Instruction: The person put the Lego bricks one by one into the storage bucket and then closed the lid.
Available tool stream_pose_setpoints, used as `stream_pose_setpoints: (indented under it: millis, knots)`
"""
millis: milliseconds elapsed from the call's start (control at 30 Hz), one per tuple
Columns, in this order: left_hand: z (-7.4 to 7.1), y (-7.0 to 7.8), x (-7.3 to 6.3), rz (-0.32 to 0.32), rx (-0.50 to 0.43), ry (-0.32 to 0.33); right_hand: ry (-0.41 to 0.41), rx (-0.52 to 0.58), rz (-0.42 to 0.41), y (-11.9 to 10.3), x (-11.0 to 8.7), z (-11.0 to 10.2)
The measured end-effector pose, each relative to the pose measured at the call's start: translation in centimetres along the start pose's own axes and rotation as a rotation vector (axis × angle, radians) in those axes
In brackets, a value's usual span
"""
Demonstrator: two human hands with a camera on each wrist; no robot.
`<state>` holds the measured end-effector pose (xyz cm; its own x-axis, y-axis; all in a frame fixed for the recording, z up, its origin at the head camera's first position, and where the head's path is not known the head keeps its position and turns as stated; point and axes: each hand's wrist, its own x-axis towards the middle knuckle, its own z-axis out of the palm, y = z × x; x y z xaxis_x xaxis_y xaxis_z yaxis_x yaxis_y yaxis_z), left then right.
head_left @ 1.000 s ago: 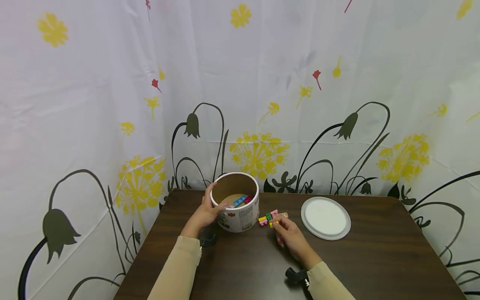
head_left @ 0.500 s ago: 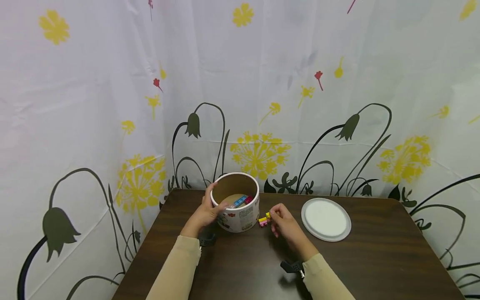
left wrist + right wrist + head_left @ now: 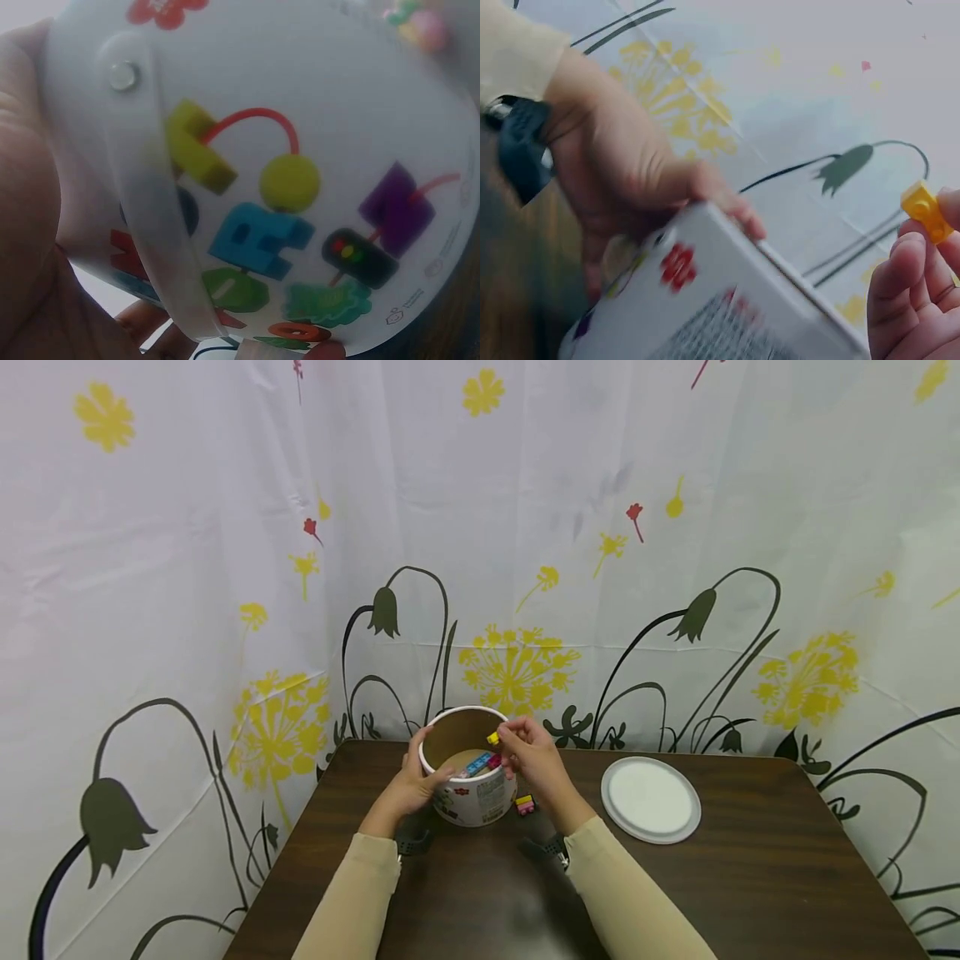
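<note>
A white round bucket (image 3: 476,800) with colourful printed letters stands on the table, tilted towards me. My left hand (image 3: 408,785) grips it from the left, thumb over the near rim and fingers along the outer wall. Inside lie blue toy bricks (image 3: 477,763) and a magenta one (image 3: 494,761). Over the right side of the opening, my right hand (image 3: 536,760) pinches a small yellow toy brick (image 3: 926,212) between thumb and fingertips. A pink and yellow toy brick piece (image 3: 526,805) lies on the table just right of the bucket, below the right wrist.
A round white lid (image 3: 651,800) lies flat on the dark wooden table (image 3: 750,877), right of my right hand. Behind the table's far edge hangs a white curtain (image 3: 420,485) with a flower print. Each wrist wears a dark camera strap.
My right hand has picked up bricks from beside the bucket and moved up and left over its rim, holding the yellow one. The left hand and bucket have stayed in place.
</note>
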<state>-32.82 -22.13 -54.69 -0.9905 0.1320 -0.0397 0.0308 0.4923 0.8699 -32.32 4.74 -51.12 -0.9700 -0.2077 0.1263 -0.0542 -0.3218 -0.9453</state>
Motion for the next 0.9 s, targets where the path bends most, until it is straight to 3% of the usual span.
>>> stream_pose_setpoints:
  millis: [133,267,467,667,900]
  knots:
    - [0.2,0.2,-0.2,0.015,-0.004,0.009,-0.031,0.109,-0.044,-1.3,2.3,2.2]
    - [0.2,0.3,-0.2,0.042,0.004,0.018,0.000,0.193,-0.055,-1.1,4.3,3.7]
    - [-0.1,0.5,0.0,0.023,0.005,0.000,0.105,0.080,-0.046,0.6,5.1,4.3]
    - [-0.5,0.6,0.4,0.008,0.000,-0.005,0.090,-0.036,-0.036,0.3,5.4,4.7]
    - [-0.1,-0.2,0.1,-0.030,-0.005,-0.008,0.079,-0.078,-0.024,1.1,5.2,4.5]
